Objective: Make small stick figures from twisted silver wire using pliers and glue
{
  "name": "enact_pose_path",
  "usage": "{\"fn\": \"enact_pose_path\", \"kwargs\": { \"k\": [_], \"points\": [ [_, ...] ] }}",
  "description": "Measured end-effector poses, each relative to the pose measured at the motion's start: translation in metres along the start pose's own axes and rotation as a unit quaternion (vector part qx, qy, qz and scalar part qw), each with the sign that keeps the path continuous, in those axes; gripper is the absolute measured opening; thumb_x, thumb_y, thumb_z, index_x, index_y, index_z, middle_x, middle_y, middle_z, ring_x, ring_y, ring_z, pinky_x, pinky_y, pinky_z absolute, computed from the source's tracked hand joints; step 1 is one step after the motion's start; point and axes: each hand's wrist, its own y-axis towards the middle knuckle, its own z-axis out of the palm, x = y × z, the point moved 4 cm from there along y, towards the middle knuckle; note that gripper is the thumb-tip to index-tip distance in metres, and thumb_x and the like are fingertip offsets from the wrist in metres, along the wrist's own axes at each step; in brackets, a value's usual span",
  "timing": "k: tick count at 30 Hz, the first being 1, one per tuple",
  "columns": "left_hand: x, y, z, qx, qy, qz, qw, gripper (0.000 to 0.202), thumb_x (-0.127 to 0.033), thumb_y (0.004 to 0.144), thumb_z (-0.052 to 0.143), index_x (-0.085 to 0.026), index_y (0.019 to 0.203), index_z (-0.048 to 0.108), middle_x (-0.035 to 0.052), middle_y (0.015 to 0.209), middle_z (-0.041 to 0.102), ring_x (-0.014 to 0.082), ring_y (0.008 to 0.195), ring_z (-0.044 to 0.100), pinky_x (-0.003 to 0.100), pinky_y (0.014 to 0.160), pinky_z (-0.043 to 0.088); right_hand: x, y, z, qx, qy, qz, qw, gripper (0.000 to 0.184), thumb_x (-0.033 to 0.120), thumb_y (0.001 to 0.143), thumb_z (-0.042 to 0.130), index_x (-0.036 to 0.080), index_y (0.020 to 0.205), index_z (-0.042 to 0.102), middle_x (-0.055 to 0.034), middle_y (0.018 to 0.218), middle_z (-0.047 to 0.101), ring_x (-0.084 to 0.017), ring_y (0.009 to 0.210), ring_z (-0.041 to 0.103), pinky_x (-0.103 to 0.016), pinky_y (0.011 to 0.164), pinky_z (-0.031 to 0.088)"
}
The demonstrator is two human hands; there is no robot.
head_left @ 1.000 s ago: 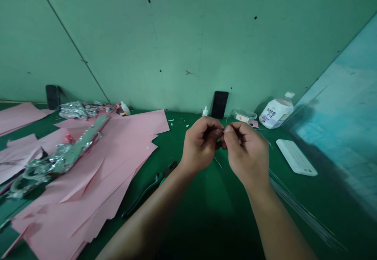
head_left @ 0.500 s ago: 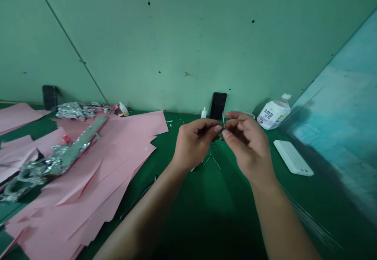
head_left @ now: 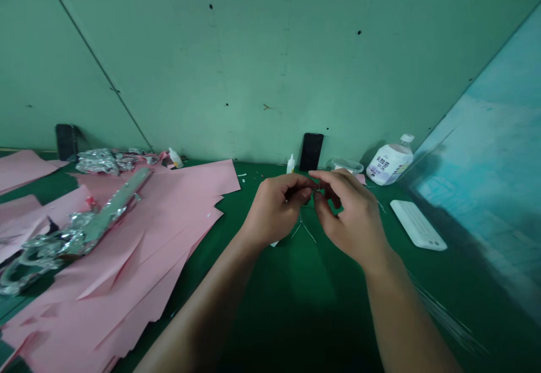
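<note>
My left hand (head_left: 276, 207) is closed in a pinch over the green table, thumb against fingers on a thin wire (head_left: 316, 188). Close against it, my right hand (head_left: 353, 212) curls its thumb and fingers around the wire's end from the right. The fingers hide most of the piece. Just below the hands shows a forked thin wire (head_left: 303, 229) with two splayed legs; whether it joins the held wire I cannot tell. A small white object (head_left: 274, 243) peeks out under my left hand.
Pink paper sheets (head_left: 164, 221) and crumpled foil (head_left: 99, 160) cover the left. Along the wall stand a small glue bottle (head_left: 291, 164), a phone (head_left: 311, 151), a lidded tub (head_left: 347, 165) and a drink bottle (head_left: 389, 163). A white power bank (head_left: 417, 225) and loose wires (head_left: 448, 316) lie right.
My right fingers have come down over the upright wire end, which now shows less above the hands. The right hand has shifted slightly left, and the tub behind is more visible.
</note>
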Motion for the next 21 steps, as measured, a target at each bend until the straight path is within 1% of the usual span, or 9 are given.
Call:
{"fn": "enact_pose_path", "kwargs": {
  "k": [2, 5, 7, 9, 11, 16, 19, 21],
  "points": [
    [0.0, -0.001, 0.0, 0.015, -0.002, -0.003, 1.0, 0.016, -0.013, 0.086, 0.053, -0.016, 0.09, 0.068, 0.0034, 0.078, 0.068, 0.0138, 0.069, 0.058, 0.026, 0.062, 0.044, -0.002, 0.0, -0.001, 0.0, -0.024, -0.005, 1.0, 0.034, 0.013, 0.087, 0.053, 0.021, 0.12, 0.059, -0.0089, 0.103, 0.06, -0.021, 0.088, 0.061, -0.037, 0.074, 0.051],
    [0.002, -0.001, 0.0, 0.045, -0.01, -0.026, 0.999, 0.012, -0.019, 0.087, 0.055, -0.016, 0.091, 0.065, 0.0021, 0.075, 0.063, 0.0128, 0.067, 0.055, 0.025, 0.059, 0.042, -0.001, 0.0, -0.001, 0.014, -0.044, -0.02, 0.999, 0.034, 0.015, 0.088, 0.055, 0.02, 0.122, 0.059, -0.0096, 0.105, 0.059, -0.021, 0.09, 0.062, -0.036, 0.075, 0.053],
    [0.002, -0.001, 0.0, 0.067, -0.015, -0.038, 0.997, 0.01, -0.024, 0.087, 0.058, -0.016, 0.085, 0.062, 0.0, 0.071, 0.058, 0.0112, 0.063, 0.049, 0.024, 0.056, 0.038, 0.0, 0.0, 0.0, 0.023, -0.051, -0.034, 0.998, 0.035, 0.015, 0.088, 0.056, 0.019, 0.123, 0.058, -0.0095, 0.105, 0.06, -0.02, 0.092, 0.062, -0.034, 0.074, 0.053],
    [0.001, -0.001, 0.0, 0.073, -0.029, -0.042, 0.996, 0.012, -0.025, 0.087, 0.058, -0.017, 0.078, 0.057, -0.0015, 0.068, 0.052, 0.0105, 0.061, 0.045, 0.024, 0.055, 0.036, 0.002, -0.001, 0.001, 0.018, -0.062, -0.045, 0.997, 0.034, 0.014, 0.087, 0.057, 0.017, 0.122, 0.059, -0.0091, 0.104, 0.061, -0.02, 0.094, 0.062, -0.033, 0.075, 0.053],
    [0.001, -0.001, 0.0, 0.063, -0.053, -0.044, 0.996, 0.014, -0.024, 0.088, 0.056, -0.017, 0.076, 0.054, -0.0015, 0.069, 0.05, 0.0109, 0.063, 0.045, 0.024, 0.057, 0.036, 0.003, -0.001, 0.001, -0.01, -0.079, -0.049, 0.996, 0.031, 0.016, 0.086, 0.059, 0.015, 0.117, 0.061, -0.0096, 0.103, 0.062, -0.02, 0.093, 0.062, -0.033, 0.075, 0.054],
    [-0.002, -0.001, 0.002, 0.044, -0.13, -0.051, 0.989, 0.014, -0.025, 0.089, 0.053, -0.017, 0.077, 0.052, -0.0013, 0.071, 0.048, 0.0111, 0.066, 0.042, 0.024, 0.06, 0.035, 0.008, -0.001, -0.003, -0.101, -0.138, -0.064, 0.983, 0.015, 0.021, 0.082, 0.065, 0.013, 0.095, 0.068, -0.012, 0.095, 0.059, -0.022, 0.087, 0.062, -0.034, 0.072, 0.054],
    [-0.003, -0.001, 0.001, 0.031, -0.182, -0.066, 0.981, 0.016, -0.027, 0.089, 0.054, -0.017, 0.077, 0.051, -0.0016, 0.072, 0.046, 0.011, 0.067, 0.042, 0.025, 0.062, 0.035, 0.012, 0.0, -0.004, -0.132, -0.152, -0.08, 0.976, 0.011, 0.021, 0.083, 0.065, 0.014, 0.091, 0.069, -0.013, 0.096, 0.06, -0.022, 0.088, 0.063, -0.034, 0.072, 0.055],
    [-0.003, -0.001, 0.0, 0.02, -0.193, -0.074, 0.978, 0.015, -0.027, 0.089, 0.055, -0.016, 0.078, 0.052, -0.0013, 0.072, 0.046, 0.0114, 0.068, 0.042, 0.026, 0.064, 0.036, 0.014, 0.0, -0.003, -0.135, -0.153, -0.085, 0.975, 0.011, 0.019, 0.084, 0.065, 0.014, 0.094, 0.069, -0.0118, 0.095, 0.064, -0.021, 0.088, 0.065, -0.033, 0.073, 0.056]
  ]
}}
